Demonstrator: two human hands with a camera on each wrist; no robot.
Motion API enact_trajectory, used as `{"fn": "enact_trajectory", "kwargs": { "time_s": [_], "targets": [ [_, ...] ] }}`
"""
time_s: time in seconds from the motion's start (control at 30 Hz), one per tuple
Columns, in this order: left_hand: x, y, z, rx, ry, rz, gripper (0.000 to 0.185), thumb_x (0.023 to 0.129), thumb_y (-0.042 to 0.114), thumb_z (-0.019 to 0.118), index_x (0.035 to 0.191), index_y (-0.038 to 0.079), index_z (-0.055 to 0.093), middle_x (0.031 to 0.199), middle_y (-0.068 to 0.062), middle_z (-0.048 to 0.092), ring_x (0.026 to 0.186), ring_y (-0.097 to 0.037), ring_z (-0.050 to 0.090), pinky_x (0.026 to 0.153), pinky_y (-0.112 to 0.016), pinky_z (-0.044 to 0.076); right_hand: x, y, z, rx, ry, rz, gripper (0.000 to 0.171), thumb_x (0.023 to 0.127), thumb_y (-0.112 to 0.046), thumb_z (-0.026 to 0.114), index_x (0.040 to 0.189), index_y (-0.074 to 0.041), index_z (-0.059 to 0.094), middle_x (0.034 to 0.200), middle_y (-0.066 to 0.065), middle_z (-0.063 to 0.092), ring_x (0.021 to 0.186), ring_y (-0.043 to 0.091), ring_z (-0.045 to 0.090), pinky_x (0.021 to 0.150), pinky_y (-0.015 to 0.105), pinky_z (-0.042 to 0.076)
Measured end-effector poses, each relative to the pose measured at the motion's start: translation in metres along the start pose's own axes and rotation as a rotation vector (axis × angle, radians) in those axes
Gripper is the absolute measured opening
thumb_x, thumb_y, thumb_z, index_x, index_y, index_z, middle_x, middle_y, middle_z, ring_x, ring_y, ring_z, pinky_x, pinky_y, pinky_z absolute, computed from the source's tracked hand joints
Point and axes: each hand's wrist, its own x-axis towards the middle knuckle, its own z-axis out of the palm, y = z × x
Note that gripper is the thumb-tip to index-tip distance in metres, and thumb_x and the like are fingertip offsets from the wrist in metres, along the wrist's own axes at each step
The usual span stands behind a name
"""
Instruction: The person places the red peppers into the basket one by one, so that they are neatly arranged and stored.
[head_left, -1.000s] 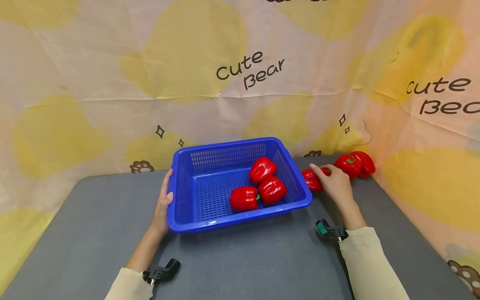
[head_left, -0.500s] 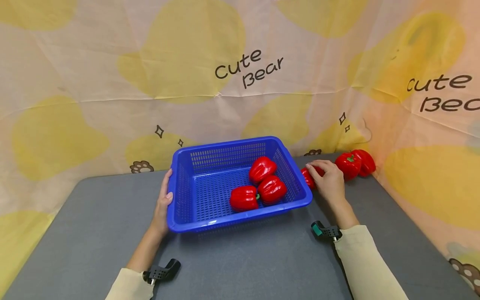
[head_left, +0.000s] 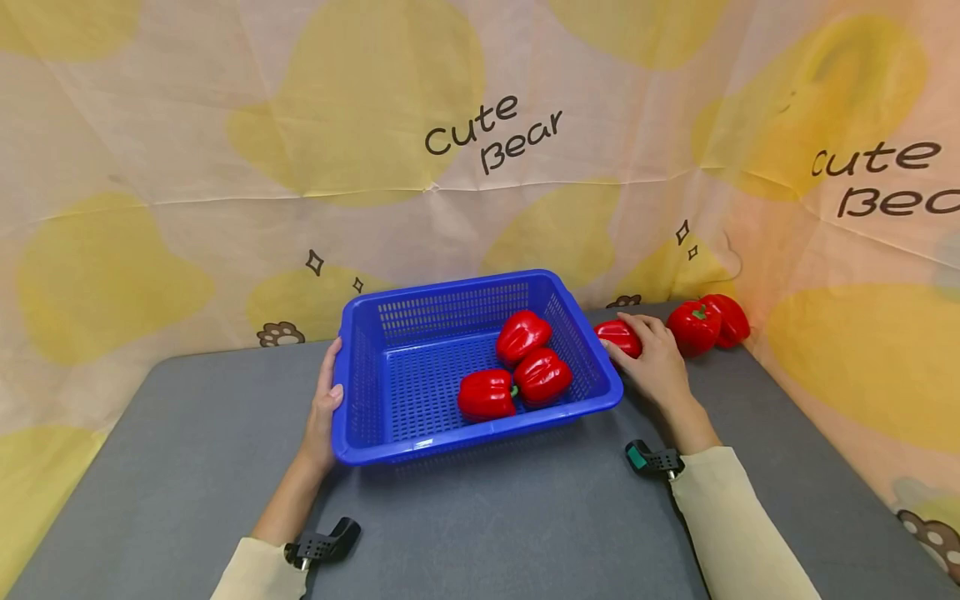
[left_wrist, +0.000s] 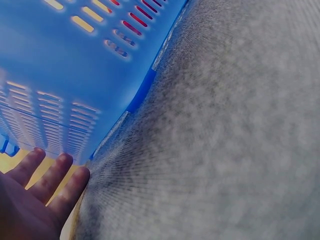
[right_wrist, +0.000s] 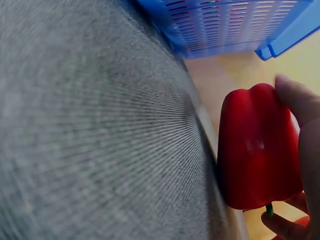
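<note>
A blue perforated plastic basket [head_left: 420, 448] stands on the grey table, with three red bell peppers lying toward its right side, one of them a bell pepper [head_left: 487, 395] near the front rim. Against its left side rests my left hand [head_left: 324, 408]; the left wrist view shows these fingers [left_wrist: 55, 182] nearly straight beside the basket wall. Just outside the basket's right side, my right hand [head_left: 660, 367] holds another red bell pepper [head_left: 619, 335]. In the right wrist view, that bell pepper [right_wrist: 260, 147] sits between thumb and fingers, its green stem close to a fingertip.
Two more red bell peppers [head_left: 693, 328] touch each other at the table's back right corner, beyond my right hand. A printed cloth [head_left: 390, 183] hangs behind the table [head_left: 480, 525] and along its right side.
My right hand has shifted slightly left and its grip around the bell pepper has changed; the pepper has turned and moved a little away from me. Left hand and basket stay put.
</note>
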Motion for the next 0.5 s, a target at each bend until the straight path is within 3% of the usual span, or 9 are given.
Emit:
{"fn": "enact_trajectory", "kwargs": {
  "time_s": [0.2, 0.37, 0.5],
  "targets": [
    [0.0005, 0.0003, 0.0002, 0.000, -0.008, 0.004, 0.068, 0.099, 0.033, 0.029, 0.163, 0.027, 0.008, 0.167, -0.018, 0.013, 0.132, -0.023, 0.044, 0.091, -0.024, 0.055, 0.0001, 0.0020, 0.0006, -0.012, -0.008, 0.005, 0.067, 0.088, -0.035, 0.074, 0.146, -0.013, 0.051, 0.142, 0.025, 0.050, 0.125, 0.046, 0.048, 0.096, 0.067, 0.047],
    [0.0005, -0.0001, -0.0003, -0.016, -0.005, 0.005, 0.069, 0.098, 0.030, 0.029, 0.163, 0.026, 0.008, 0.167, -0.018, 0.012, 0.131, -0.019, 0.044, 0.092, -0.023, 0.054, 0.0000, 0.0037, 0.0027, -0.087, -0.007, 0.071, 0.075, 0.087, -0.038, 0.075, 0.151, -0.013, 0.044, 0.140, 0.025, 0.048, 0.123, 0.046, 0.052, 0.096, 0.066, 0.048],
    [0.0000, -0.0007, -0.0006, -0.014, -0.002, 0.000, 0.069, 0.098, 0.030, 0.029, 0.164, 0.026, 0.007, 0.167, -0.018, 0.011, 0.130, -0.018, 0.045, 0.091, -0.023, 0.055, -0.0015, 0.0036, 0.0038, -0.066, 0.027, 0.112, 0.075, 0.086, -0.038, 0.075, 0.149, -0.012, 0.044, 0.138, 0.026, 0.048, 0.120, 0.047, 0.054, 0.097, 0.066, 0.049]
  ]
}}
